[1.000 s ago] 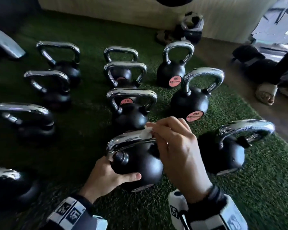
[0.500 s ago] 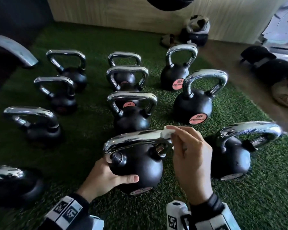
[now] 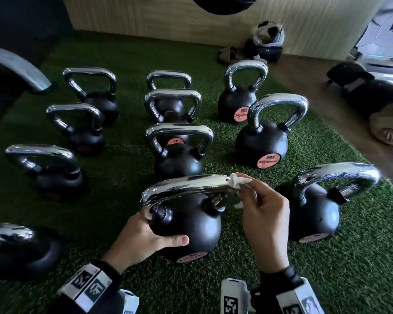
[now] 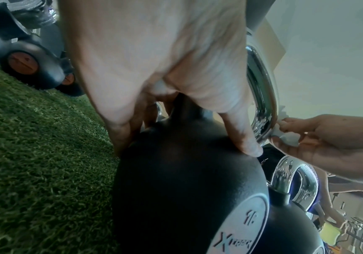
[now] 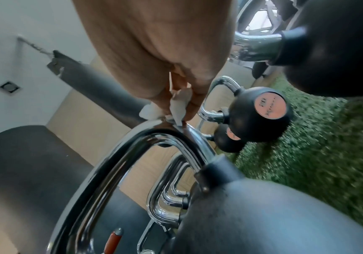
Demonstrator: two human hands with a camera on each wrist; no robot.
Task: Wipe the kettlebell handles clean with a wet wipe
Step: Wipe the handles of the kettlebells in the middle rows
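Item 1. Left kettlebells (image 3: pixel 52 173): a column of chrome-handled black bells on the turf (image 3: pixel 327 279), standing well apart from the work; nobody touches them.

Item 2. Left hand (image 3: pixel 143 241): fingers and thumb curled round the neck and upper body of the bell being cleaned, thumb lying flat across its front. Grip is clamped on the bell, bracing it.

Item 3. Kettlebell (image 3: pixel 191 225): front of the middle column, on the turf, tipped slightly toward the person by the look of its round label low at the front. Judged heavy and rigid; it will not shift easily, though the rounded body could rock, hence the bracing hand. Best held at the neck or body so the handle remains free.

Item 4. Handle (image 3: pixel 186 189): polished chrome, thick, curved. Likely slippery once wet; firm pressure through the wipe seems needed.

Item 5. Wipe (image 3: pixel 238 182): small, white, crumpled, soft; pressed against the handle's right bend.

Item 6. Right hand (image 3: pixel 266 214): thumb and fingertips pinched together on the wipe, remaining fingers loosely extended.

Item 7. Right kettlebells (image 3: pixel 261 143): three more, the nearest just beside the right hand, unattended.

Item 8. Sandals (image 3: pixel 386 132) and bags lie on the floor beyond the turf's right edge.
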